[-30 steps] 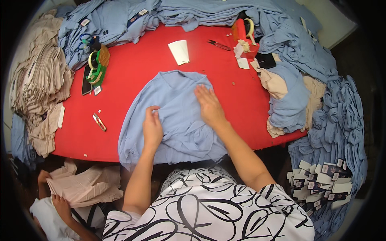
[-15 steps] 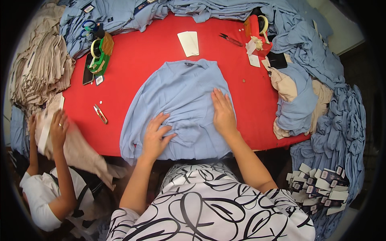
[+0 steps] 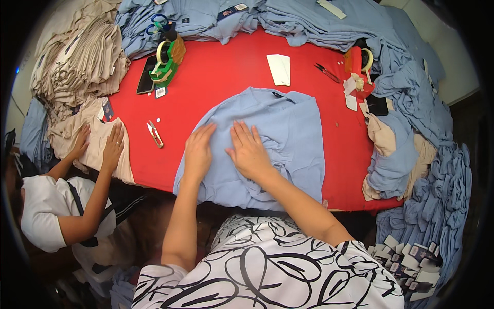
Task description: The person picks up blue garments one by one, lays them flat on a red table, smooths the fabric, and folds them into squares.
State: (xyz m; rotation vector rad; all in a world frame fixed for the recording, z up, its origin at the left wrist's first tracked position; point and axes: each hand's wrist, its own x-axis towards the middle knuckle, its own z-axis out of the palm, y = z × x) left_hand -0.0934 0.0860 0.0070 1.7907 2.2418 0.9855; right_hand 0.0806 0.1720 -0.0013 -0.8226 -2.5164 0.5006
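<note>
A light blue garment (image 3: 301, 136), with a dark neck label at its far end, lies before me on the red table. Its middle is bunched into wrinkles near my right hand. My left hand (image 3: 198, 150) rests flat along the garment's left side, fingers stretched out. Beside it, my right hand (image 3: 250, 152) presses on the middle of the cloth with its fingers spread. Neither hand grips anything.
At left, a co-worker's hands (image 3: 113, 147) lie on a beige garment (image 3: 95, 147). Thread snips (image 3: 155, 135), a green tape dispenser (image 3: 164, 71), white cards (image 3: 279, 70) and a red tape dispenser (image 3: 354, 61) are on the table. Blue garment piles (image 3: 329, 31) line the far edge.
My right hand has moved from the garment's right edge to its middle. My left hand has shifted to its left side. The co-worker's white strip is gone from their hands, now flat on cloth.
</note>
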